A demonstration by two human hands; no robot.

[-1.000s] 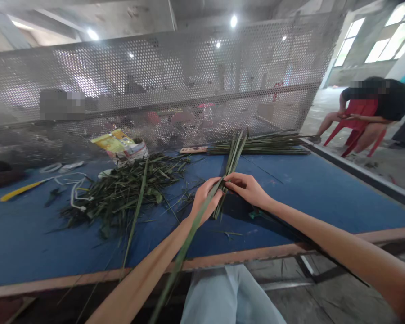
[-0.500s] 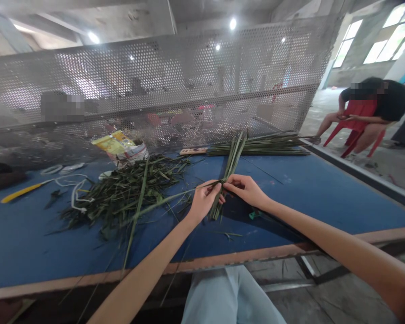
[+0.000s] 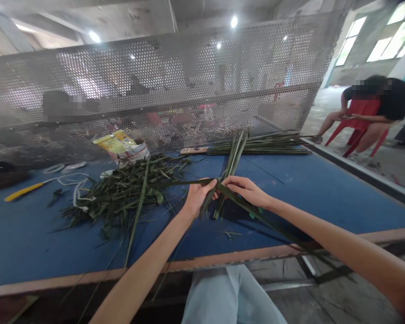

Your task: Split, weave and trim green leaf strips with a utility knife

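Long green leaf strips make up a bundle [image 3: 235, 155] that slants away from me over the blue table. My left hand [image 3: 200, 194] pinches dark leaf strips at the bundle's left side, thumb on top. From there one strip [image 3: 182, 182] runs out to the left. My right hand [image 3: 245, 190] is closed, its fingertips against the bundle beside my left hand. A long leaf strip [image 3: 256, 210] passes below that hand and down to the right past the table edge. The bundle's near ends [image 3: 218, 211] show below my hands. Part of the crossing point is hidden by my fingers.
A heap of cut leaves [image 3: 131, 189] covers the table's left middle. Behind it stands a tub [image 3: 138, 154] with a yellow packet [image 3: 116, 141]. More long leaves [image 3: 263, 146] lie along the perforated screen [image 3: 202, 90]. A yellow-handled tool [image 3: 24, 192] lies far left. A person [image 3: 374, 103] sits right.
My left hand has shifted slightly left, drawing a dark strip out sideways. A long strip now crosses under my right hand toward the lower right.
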